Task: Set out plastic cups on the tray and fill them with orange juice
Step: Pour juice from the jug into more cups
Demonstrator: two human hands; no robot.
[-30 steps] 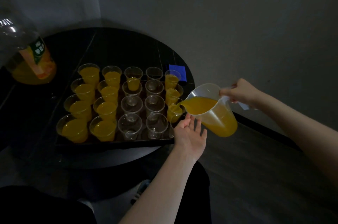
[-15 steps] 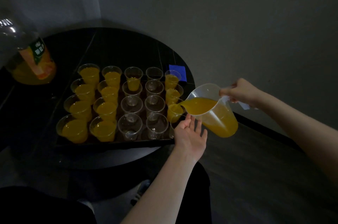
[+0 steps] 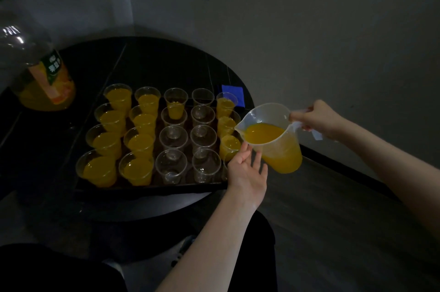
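- Right hand (image 3: 320,119) grips the handle of the clear jug (image 3: 273,138), fingers curled tight around it, and the jug tips its spout toward nine o'clock.
- Orange juice (image 3: 262,133) pools up against the spout, right over the cup (image 3: 229,146) at the tray's three o'clock edge; that cup is filled well up.
- Left hand (image 3: 247,172) sits under the spout, fingers straight and slightly apart, fingertips close to or perhaps touching the jug's lower wall; it's dim there, so contact is hard to call.
- The black tray (image 3: 152,188) lies on the round dark worktop (image 3: 171,63), carrying rows of plastic cups.
- The two columns toward nine o'clock are full; the middle two are mostly empty, with one partly filled cup (image 3: 175,105) at twelve o'clock.
- A large juice bottle (image 3: 45,82) stands off at ten o'clock, and a blue patch (image 3: 232,95) lies just past the tray's far corner.
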